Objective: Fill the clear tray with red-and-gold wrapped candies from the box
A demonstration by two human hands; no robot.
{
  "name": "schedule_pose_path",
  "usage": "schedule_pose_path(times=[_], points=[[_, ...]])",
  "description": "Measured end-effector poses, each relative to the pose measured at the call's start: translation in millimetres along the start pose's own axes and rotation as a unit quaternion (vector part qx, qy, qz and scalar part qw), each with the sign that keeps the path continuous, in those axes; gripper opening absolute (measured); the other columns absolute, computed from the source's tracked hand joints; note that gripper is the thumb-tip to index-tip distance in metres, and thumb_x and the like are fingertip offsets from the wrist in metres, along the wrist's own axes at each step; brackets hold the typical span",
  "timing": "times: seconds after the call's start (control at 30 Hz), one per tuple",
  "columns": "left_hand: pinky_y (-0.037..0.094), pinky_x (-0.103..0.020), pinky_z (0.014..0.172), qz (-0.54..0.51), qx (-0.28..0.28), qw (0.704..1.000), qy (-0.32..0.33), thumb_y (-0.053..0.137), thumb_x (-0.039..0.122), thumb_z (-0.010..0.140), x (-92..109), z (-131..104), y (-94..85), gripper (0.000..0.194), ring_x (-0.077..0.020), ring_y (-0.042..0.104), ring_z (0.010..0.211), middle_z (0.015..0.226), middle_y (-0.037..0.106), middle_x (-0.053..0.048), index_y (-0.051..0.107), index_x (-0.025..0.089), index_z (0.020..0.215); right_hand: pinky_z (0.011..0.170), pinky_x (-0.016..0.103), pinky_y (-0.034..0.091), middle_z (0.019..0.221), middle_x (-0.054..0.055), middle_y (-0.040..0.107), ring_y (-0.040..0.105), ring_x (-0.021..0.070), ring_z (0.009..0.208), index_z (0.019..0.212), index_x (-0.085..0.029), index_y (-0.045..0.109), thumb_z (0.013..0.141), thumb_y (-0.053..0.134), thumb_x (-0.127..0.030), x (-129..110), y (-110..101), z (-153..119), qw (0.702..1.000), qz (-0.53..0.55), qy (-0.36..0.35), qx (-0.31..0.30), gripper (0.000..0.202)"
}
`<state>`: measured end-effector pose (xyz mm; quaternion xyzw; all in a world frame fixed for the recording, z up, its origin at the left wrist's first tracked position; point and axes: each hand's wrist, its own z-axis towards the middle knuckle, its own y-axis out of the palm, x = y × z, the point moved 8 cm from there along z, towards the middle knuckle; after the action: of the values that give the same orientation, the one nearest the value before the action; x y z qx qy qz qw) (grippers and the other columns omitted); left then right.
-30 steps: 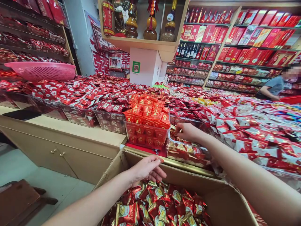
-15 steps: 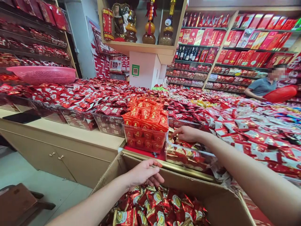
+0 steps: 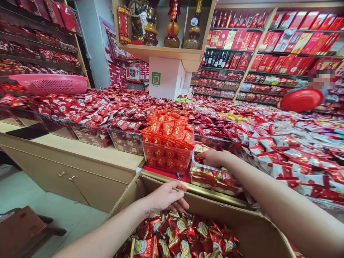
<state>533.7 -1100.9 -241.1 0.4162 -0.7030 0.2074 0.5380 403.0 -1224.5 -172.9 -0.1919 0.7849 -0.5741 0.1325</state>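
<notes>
Low in the centre of the frame, an open cardboard carton (image 3: pixel 242 218) holds a loose heap of red-and-gold packets (image 3: pixel 177 233). Over its far part hangs the left hand (image 3: pixel 169 197), above the heap, its fingers loosely curled and a little apart, gripping nothing that can be seen. One fingertip shows a reddish patch; what it is, I cannot tell.

Right of centre, just beyond the carton's far edge, the right hand (image 3: pixel 212 157) reaches over the rim of a clear plastic bin (image 3: pixel 204 166). Its fingers point left and bend down among the packets inside; whether they pinch one or merely press on the pile cannot be told. More red-and-gold wrappers (image 3: pixel 212 179) show through the bin's front wall. Directly left of that bin stands a clear tub heaped with bright red packets (image 3: pixel 168 136).

Judging by the hands, the step under way is handling or levelling the bin's contents, with the left hand idle over the carton. Any next move by the right hand would call for lifting the fingers clear of the bin's rim without dragging packets out; one by the left would need only a short drop to the heap.
</notes>
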Motion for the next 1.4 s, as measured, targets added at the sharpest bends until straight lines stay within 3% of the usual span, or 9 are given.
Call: schedule_pose_path(times=[0.17, 0.37, 0.47, 0.6, 0.83, 1.0, 1.13, 1.27, 1.4], points=[[0.035, -0.019, 0.053, 0.004, 0.003, 1.000, -0.005, 0.050, 0.034, 0.073, 2, -1, 1.5, 0.026, -0.0085, 0.057, 0.057, 0.073, 0.065, -0.005, 0.043, 0.018, 0.093, 0.068, 0.023, 0.041, 0.095, 0.003, 0.063, 0.057, 0.0166, 0.082, 0.101, -0.023, 0.060, 0.062, 0.042, -0.008, -3, -16, -17, 0.998, 0.054, 0.008, 0.011, 0.046], [0.035, -0.020, 0.053, 0.006, -0.001, 1.000, -0.010, 0.051, 0.035, 0.072, 3, -1, 2.7, 0.028, -0.0090, 0.057, 0.057, 0.074, 0.065, -0.005, 0.042, 0.017, 0.092, 0.065, 0.021, 0.040, 0.082, 0.003, 0.065, 0.057, 0.0144, 0.073, 0.083, -0.017, 0.063, 0.072, 0.046, -0.020, 2, -73, -45, 0.962, 0.091, 0.054, 0.250, 0.021], [0.035, -0.020, 0.054, 0.008, -0.004, 1.000, -0.008, 0.050, 0.035, 0.072, 2, 0, 2.5, 0.029, -0.0095, 0.058, 0.058, 0.075, 0.065, -0.006, 0.041, 0.017, 0.093, 0.065, 0.022, 0.039, 0.078, 0.003, 0.064, 0.056, 0.0155, 0.073, 0.079, -0.017, 0.061, 0.073, 0.047, -0.023, -9, -76, -47, 0.951, 0.046, 0.022, 0.304, 0.016], [0.035, -0.020, 0.053, 0.007, -0.001, 1.000, -0.007, 0.051, 0.035, 0.072, 2, 0, 2.3, 0.030, -0.0095, 0.058, 0.057, 0.074, 0.065, -0.006, 0.041, 0.017, 0.093, 0.067, 0.024, 0.038, 0.081, 0.008, 0.061, 0.054, 0.0166, 0.075, 0.083, -0.014, 0.057, 0.080, 0.040, -0.023, -26, -69, -43, 0.942, -0.044, -0.022, 0.332, 0.019], [0.034, -0.020, 0.052, 0.013, 0.001, 1.000, -0.007, 0.051, 0.035, 0.071, 3, -1, 2.6, 0.030, -0.0086, 0.057, 0.055, 0.074, 0.065, -0.005, 0.041, 0.018, 0.093, 0.066, 0.022, 0.037, 0.078, 0.006, 0.060, 0.054, 0.0146, 0.071, 0.076, -0.014, 0.058, 0.075, 0.044, -0.018, -24, -56, -39, 0.959, 0.000, -0.017, 0.282, 0.015], [0.035, -0.020, 0.053, 0.019, -0.002, 1.000, -0.004, 0.050, 0.034, 0.072, 2, 0, 2.2, 0.028, -0.0087, 0.056, 0.057, 0.074, 0.065, -0.005, 0.041, 0.017, 0.093, 0.056, 0.020, 0.037, 0.070, 0.003, 0.063, 0.053, 0.0122, 0.061, 0.071, -0.016, 0.063, 0.067, 0.051, -0.021, -19, -37, -34, 0.982, 0.104, 0.012, 0.156, 0.014], [0.034, -0.020, 0.053, 0.020, -0.001, 1.000, -0.003, 0.050, 0.034, 0.072, 4, -1, 2.4, 0.029, -0.0084, 0.056, 0.056, 0.074, 0.065, -0.005, 0.041, 0.018, 0.094, 0.051, 0.019, 0.035, 0.062, 0.000, 0.061, 0.050, 0.0105, 0.055, 0.071, -0.016, 0.066, 0.064, 0.050, -0.022, -17, -21, -28, 0.984, 0.160, -0.012, 0.084, 0.018], [0.033, -0.020, 0.052, 0.016, 0.002, 1.000, -0.004, 0.052, 0.035, 0.070, 4, -2, 2.8, 0.031, -0.0081, 0.055, 0.054, 0.072, 0.064, -0.004, 0.041, 0.018, 0.093, 0.046, 0.019, 0.032, 0.054, -0.002, 0.057, 0.043, 0.0085, 0.048, 0.068, -0.017, 0.067, 0.066, 0.047, -0.026, -14, -14, -24, 0.983, 0.175, -0.030, 0.057, 0.022], [0.033, -0.020, 0.052, 0.015, 0.004, 1.000, -0.011, 0.053, 0.037, 0.069, 3, -2, 2.6, 0.032, -0.0084, 0.056, 0.055, 0.072, 0.064, -0.004, 0.042, 0.018, 0.093, 0.049, 0.020, 0.034, 0.060, -0.001, 0.060, 0.046, 0.0096, 0.051, 0.073, -0.018, 0.067, 0.067, 0.047, -0.026, -10, -16, -29, 0.983, 0.174, -0.006, 0.058, 0.022]])
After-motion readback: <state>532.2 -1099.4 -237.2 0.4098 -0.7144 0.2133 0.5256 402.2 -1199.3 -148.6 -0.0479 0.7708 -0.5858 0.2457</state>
